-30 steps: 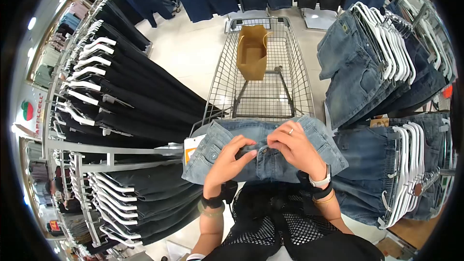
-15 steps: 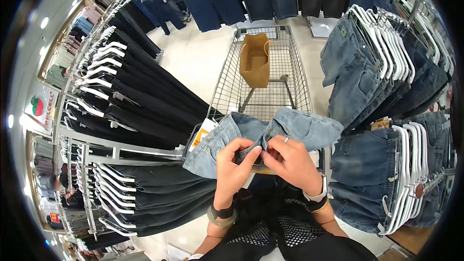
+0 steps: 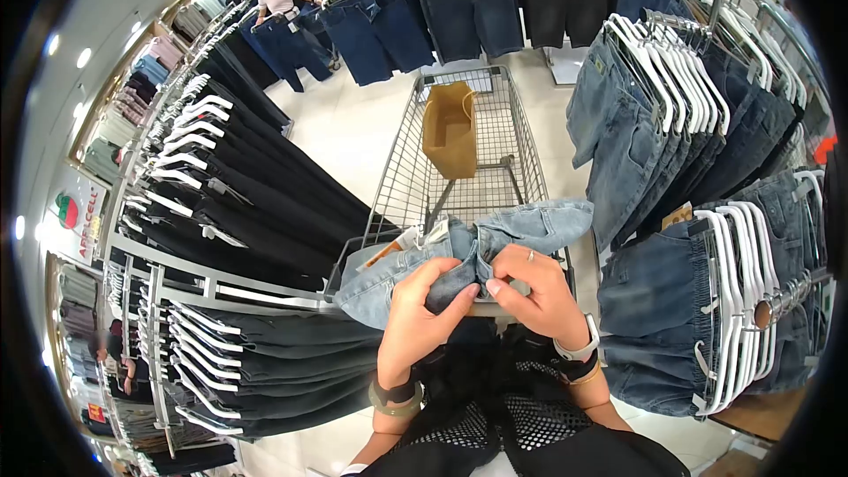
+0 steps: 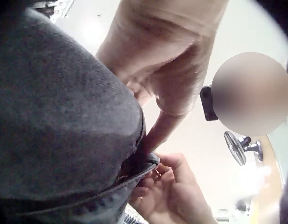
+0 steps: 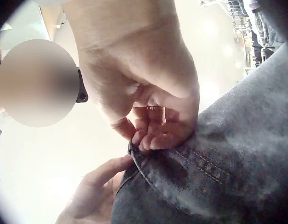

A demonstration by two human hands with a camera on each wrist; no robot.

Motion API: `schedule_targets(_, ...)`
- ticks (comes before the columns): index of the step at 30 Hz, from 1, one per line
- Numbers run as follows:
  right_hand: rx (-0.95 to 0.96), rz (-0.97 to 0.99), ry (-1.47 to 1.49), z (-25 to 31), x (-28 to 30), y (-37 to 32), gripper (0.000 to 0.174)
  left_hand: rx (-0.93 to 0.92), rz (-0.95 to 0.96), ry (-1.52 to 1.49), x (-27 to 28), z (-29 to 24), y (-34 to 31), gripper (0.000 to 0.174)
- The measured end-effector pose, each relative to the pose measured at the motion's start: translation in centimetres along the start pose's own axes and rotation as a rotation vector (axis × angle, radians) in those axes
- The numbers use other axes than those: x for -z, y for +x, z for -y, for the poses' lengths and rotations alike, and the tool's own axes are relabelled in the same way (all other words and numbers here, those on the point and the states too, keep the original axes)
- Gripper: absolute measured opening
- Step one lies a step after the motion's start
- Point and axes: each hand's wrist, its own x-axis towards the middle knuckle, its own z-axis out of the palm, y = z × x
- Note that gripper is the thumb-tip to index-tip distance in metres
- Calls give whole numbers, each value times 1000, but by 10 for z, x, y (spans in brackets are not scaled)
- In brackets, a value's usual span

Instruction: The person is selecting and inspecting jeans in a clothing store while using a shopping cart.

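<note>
Faded blue denim shorts (image 3: 539, 223) lie across the cart's near end, bunched at the waistband. The left hand (image 3: 419, 316) pinches one side of the waistband between thumb and fingers. Close beside it, the right hand (image 3: 541, 299) grips the other side of the opening, its fingers curled. Seen from the left wrist, the denim (image 4: 64, 121) fills the left side and the left hand (image 4: 158, 60) holds its edge. From the right wrist, the right hand (image 5: 139, 79) pinches the waistband edge near the left hand's fingers. A white and orange tag hangs at the shorts' left; the button is hidden.
A wire shopping cart (image 3: 521, 137) stands ahead, holding an open brown paper bag (image 3: 450, 131). Black trousers (image 3: 291, 172) hang at the left, denim shorts (image 3: 654, 274) at the right. More jeans (image 3: 473, 13) hang across the back, where a person (image 3: 283, 0) stands.
Both hands have come close together at the waistband, and the spread shorts have folded and bunched. The head view has shifted, showing more of the person at the back.
</note>
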Motion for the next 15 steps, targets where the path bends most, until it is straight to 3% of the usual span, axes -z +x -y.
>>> schedule_targets(3, -41, 63, -63, 4, 1, 0, 13, -117, -61, 196, -4, -5, -1, 26)
schedule_targets(7, -159, 82, -111, 14, 5, -4, 17, -160, -39, 191, -11, -9, -4, 24)
schedule_targets(12, 13, 97, -96, 8, 15, -14, 14, -88, 19, 101, -11, -6, -1, 22)
schedule_targets(15, -23, 104, -60, 8, 18, -20, 14, -136, 19, 102, -13, -5, -2, 22)
